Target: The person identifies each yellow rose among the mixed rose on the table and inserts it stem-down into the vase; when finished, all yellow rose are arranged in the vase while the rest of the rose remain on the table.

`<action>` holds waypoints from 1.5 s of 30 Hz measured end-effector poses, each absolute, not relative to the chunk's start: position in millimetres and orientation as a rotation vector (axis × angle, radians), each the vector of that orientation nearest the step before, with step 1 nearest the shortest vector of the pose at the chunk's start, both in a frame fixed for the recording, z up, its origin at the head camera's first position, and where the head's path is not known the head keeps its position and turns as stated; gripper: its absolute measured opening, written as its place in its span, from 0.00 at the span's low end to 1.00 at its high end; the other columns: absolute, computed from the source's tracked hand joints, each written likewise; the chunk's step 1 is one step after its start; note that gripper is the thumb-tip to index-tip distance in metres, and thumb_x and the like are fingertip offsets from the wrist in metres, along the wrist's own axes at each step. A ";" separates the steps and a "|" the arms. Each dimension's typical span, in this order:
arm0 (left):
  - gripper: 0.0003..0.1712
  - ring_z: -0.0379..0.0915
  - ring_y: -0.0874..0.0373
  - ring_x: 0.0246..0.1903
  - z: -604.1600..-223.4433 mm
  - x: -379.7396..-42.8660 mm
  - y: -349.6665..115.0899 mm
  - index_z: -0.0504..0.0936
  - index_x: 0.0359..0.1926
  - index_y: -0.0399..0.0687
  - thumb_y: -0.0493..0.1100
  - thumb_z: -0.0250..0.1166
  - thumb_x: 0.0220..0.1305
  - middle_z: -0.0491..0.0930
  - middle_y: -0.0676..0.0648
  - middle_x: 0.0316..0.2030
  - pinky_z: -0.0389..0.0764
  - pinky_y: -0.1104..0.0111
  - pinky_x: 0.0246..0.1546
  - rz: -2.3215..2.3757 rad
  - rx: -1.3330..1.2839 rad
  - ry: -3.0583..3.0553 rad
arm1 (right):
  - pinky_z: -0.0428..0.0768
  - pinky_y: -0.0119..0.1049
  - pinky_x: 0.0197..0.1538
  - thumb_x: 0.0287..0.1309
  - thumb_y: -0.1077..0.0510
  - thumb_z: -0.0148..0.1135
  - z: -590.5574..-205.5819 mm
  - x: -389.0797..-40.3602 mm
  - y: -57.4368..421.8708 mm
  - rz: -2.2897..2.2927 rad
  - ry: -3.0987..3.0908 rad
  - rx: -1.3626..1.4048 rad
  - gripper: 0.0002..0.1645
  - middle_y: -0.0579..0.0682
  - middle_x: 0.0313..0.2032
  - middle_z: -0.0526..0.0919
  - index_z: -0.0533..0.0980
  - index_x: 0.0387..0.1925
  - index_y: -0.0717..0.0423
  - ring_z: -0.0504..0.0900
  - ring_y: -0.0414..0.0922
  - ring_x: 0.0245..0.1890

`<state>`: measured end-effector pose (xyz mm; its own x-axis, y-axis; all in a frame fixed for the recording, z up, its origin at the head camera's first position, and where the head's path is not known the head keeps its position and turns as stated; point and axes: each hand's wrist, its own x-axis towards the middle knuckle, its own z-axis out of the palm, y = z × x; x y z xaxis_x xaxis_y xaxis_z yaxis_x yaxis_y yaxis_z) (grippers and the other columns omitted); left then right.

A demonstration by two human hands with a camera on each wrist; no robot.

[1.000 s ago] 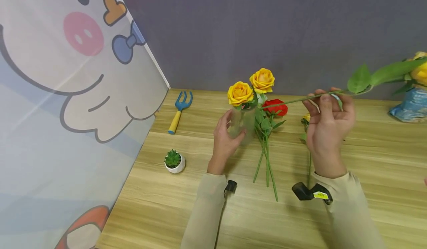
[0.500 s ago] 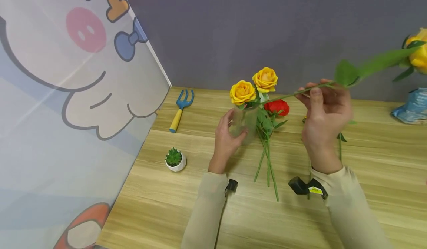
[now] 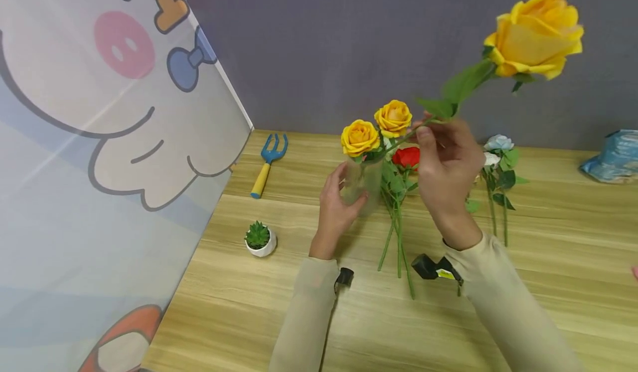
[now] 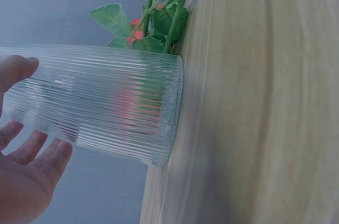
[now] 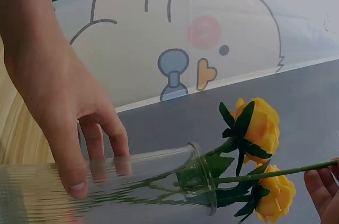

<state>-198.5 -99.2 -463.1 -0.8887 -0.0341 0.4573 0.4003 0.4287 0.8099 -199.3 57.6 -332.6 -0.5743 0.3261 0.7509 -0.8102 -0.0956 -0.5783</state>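
Observation:
My left hand (image 3: 336, 208) grips a clear ribbed glass vase (image 4: 106, 102), thumb on one side and fingers on the other. Two yellow roses (image 3: 360, 138) stand in the vase, their heads above its rim. Between thumb and fingers, my right hand (image 3: 448, 167) pinches the stem of another yellow rose (image 3: 538, 37). This rose slants, its head up to the right, and the stem's lower end reaches into the vase mouth in the right wrist view. A red rose (image 3: 406, 158) lies just right of the vase, among several green stems (image 3: 400, 244).
Pale blue and white flowers (image 3: 498, 143) lie behind my right hand. A blue bag (image 3: 613, 156) is at the far right. On the left are a blue-and-yellow hand fork (image 3: 269, 164) and a small potted succulent (image 3: 260, 240). A grey wall (image 3: 319, 56) backs the table.
My right hand has moved left towards the vase, and the held rose has swung more upright, its whole head now in view. The left hand keeps its grip on the vase.

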 end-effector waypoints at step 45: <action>0.44 0.74 0.41 0.63 -462.1 -198.8 -96.7 0.67 0.71 0.31 0.34 0.75 0.55 0.76 0.33 0.62 0.79 0.60 0.65 -1.460 -0.303 -2.274 | 0.80 0.17 0.37 0.67 0.73 0.58 -420.1 -182.8 163.2 1.594 -2.085 0.001 0.10 0.28 0.30 0.82 0.82 0.44 0.62 0.83 0.28 0.30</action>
